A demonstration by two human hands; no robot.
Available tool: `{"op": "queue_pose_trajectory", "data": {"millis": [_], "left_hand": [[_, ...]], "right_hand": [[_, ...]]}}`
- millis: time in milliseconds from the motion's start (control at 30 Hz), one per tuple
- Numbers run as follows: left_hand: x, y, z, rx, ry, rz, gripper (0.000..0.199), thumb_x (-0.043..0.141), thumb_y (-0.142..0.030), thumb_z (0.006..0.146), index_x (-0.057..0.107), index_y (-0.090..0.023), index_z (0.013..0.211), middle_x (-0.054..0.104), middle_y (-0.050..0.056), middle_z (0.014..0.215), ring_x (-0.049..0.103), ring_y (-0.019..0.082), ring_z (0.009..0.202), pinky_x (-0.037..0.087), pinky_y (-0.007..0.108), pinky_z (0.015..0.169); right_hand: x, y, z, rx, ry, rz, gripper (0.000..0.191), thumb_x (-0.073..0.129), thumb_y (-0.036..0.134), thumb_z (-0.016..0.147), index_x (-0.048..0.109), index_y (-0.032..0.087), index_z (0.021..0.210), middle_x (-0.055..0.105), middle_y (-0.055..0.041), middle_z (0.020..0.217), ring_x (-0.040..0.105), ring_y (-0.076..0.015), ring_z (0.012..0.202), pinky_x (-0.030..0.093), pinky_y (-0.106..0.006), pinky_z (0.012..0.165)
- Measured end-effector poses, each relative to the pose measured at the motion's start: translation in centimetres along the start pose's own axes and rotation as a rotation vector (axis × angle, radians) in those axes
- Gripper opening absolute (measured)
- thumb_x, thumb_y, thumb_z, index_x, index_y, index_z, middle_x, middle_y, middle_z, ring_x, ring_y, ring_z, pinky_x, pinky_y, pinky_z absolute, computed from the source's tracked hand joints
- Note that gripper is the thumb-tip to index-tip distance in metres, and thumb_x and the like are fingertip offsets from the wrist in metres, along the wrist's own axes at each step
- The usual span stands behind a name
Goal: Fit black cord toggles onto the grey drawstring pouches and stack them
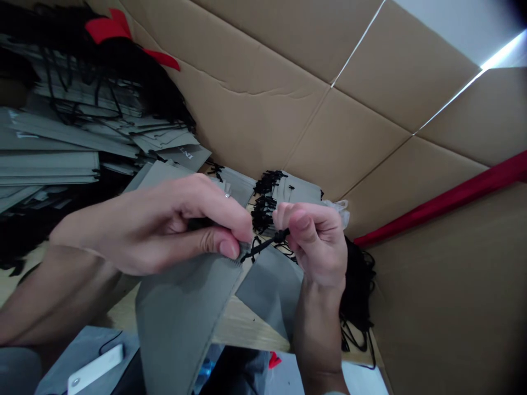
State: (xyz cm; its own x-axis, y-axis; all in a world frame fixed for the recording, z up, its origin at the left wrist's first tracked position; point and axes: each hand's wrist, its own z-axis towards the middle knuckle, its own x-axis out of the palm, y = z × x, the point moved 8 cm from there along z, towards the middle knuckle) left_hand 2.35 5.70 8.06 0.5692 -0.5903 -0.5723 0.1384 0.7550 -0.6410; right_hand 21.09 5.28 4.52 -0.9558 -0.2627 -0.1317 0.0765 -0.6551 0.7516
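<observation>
In the head view, my left hand (164, 225) pinches the top corner of a flat grey fabric pouch (181, 318), which hangs down below it. A black drawstring cord (263, 247) comes out of that corner and runs to the right, with a knot near its end. My right hand (319, 247) is closed round the cord's end, just past the knot, and the cord looks taut between the hands. Under the right forearm another grey pouch (269, 291) lies on the wooden table (242, 323).
Stacked grey pouches (49, 167) with black cords fill the left side. More pouches (302, 186) with knotted cords stand behind my hands. Black cords (358, 291) bunch at the right. Cardboard walls (263, 109) enclose the back and right; a red strap (444, 200) crosses the right wall.
</observation>
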Motion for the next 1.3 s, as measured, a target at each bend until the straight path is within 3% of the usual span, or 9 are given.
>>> {"op": "queue_pose_trajectory", "data": {"millis": [233, 400, 500, 633, 800, 1000, 1133, 1267, 1300], "left_hand": [[-0.4, 0.2, 0.4, -0.036, -0.030, 0.077, 0.030, 0.066, -0.022, 0.120, 0.071, -0.024, 0.090, 0.056, -0.004, 0.068, 0.046, 0.012, 0.057, 0.038, 0.029, 0.054], [-0.9, 0.6, 0.5, -0.082, -0.062, 0.122, 0.036, 0.062, -0.028, 0.123, 0.071, -0.021, 0.089, 0.066, -0.002, 0.075, 0.054, 0.012, 0.065, 0.044, 0.024, 0.059], [-0.9, 0.5, 0.6, -0.085, -0.072, 0.130, 0.034, 0.061, -0.025, 0.122, 0.072, -0.020, 0.091, 0.066, -0.002, 0.076, 0.053, 0.012, 0.066, 0.045, 0.023, 0.060], [-0.9, 0.1, 0.9, -0.053, -0.098, 0.151, 0.034, 0.061, -0.023, 0.120, 0.069, -0.022, 0.087, 0.058, -0.004, 0.071, 0.049, 0.012, 0.062, 0.041, 0.025, 0.056], [-0.6, -0.1, 1.2, -0.040, -0.103, 0.149, 0.035, 0.062, -0.023, 0.119, 0.064, -0.023, 0.084, 0.054, -0.004, 0.068, 0.046, 0.012, 0.059, 0.038, 0.027, 0.054], [0.1, -0.1, 0.5, -0.032, -0.002, 0.038, 0.034, 0.062, -0.018, 0.122, 0.069, -0.021, 0.088, 0.054, -0.005, 0.069, 0.044, 0.010, 0.060, 0.035, 0.026, 0.057], [0.1, 0.1, -0.1, -0.024, -0.002, -0.012, 0.028, 0.065, -0.027, 0.123, 0.079, -0.023, 0.099, 0.067, -0.003, 0.072, 0.054, 0.012, 0.060, 0.044, 0.028, 0.061], [0.1, 0.1, -0.2, -0.026, -0.007, 0.032, 0.032, 0.065, -0.025, 0.123, 0.075, -0.022, 0.092, 0.061, -0.004, 0.068, 0.049, 0.011, 0.057, 0.039, 0.026, 0.055], [-0.3, 0.1, -0.2, -0.036, -0.056, 0.077, 0.034, 0.066, -0.026, 0.123, 0.075, -0.021, 0.090, 0.062, -0.004, 0.068, 0.051, 0.010, 0.057, 0.040, 0.024, 0.055]], "right_hand": [[-0.8, 0.2, 0.1, 0.014, -0.046, 0.046, 0.060, 0.078, 0.054, 0.120, 0.063, 0.025, 0.069, 0.050, 0.0038, 0.058, 0.043, -0.0144, 0.054, 0.032, -0.033, 0.054], [-2.1, 0.8, -0.3, 0.215, -0.065, -0.157, 0.082, 0.054, 0.099, 0.111, 0.078, 0.026, 0.081, 0.063, -0.0025, 0.071, 0.056, -0.0201, 0.063, 0.042, -0.036, 0.056], [-1.7, 1.5, -0.5, 0.223, -0.009, -0.253, 0.085, 0.056, 0.105, 0.105, 0.077, 0.026, 0.082, 0.065, -0.0023, 0.073, 0.056, -0.0200, 0.065, 0.043, -0.036, 0.060], [-0.2, 1.7, -0.2, 0.165, 0.059, -0.245, 0.078, 0.069, 0.096, 0.107, 0.074, 0.023, 0.079, 0.061, 0.0010, 0.067, 0.049, -0.0147, 0.060, 0.034, -0.033, 0.057], [-0.3, 1.5, 0.2, 0.046, -0.062, -0.177, 0.066, 0.082, 0.066, 0.115, 0.067, 0.023, 0.068, 0.048, 0.0040, 0.060, 0.039, -0.0126, 0.057, 0.029, -0.032, 0.054], [-0.1, -0.4, 0.5, 0.054, -0.002, 0.034, 0.068, 0.087, 0.066, 0.111, 0.057, 0.024, 0.068, 0.040, 0.0046, 0.065, 0.032, -0.0135, 0.062, 0.024, -0.034, 0.058], [0.9, -1.4, 1.0, 0.067, 0.036, 0.142, 0.076, 0.085, 0.074, 0.109, 0.050, 0.025, 0.062, 0.039, 0.0051, 0.060, 0.032, -0.0140, 0.057, 0.027, -0.036, 0.058], [0.6, -0.9, 1.4, 0.013, 0.023, 0.152, 0.076, 0.079, 0.072, 0.115, 0.050, 0.025, 0.062, 0.040, 0.0057, 0.056, 0.033, -0.0134, 0.054, 0.028, -0.035, 0.057], [0.2, -0.7, 1.3, 0.013, 0.020, 0.135, 0.074, 0.078, 0.071, 0.116, 0.053, 0.025, 0.064, 0.041, 0.0055, 0.057, 0.034, -0.0132, 0.054, 0.028, -0.034, 0.057]]}}
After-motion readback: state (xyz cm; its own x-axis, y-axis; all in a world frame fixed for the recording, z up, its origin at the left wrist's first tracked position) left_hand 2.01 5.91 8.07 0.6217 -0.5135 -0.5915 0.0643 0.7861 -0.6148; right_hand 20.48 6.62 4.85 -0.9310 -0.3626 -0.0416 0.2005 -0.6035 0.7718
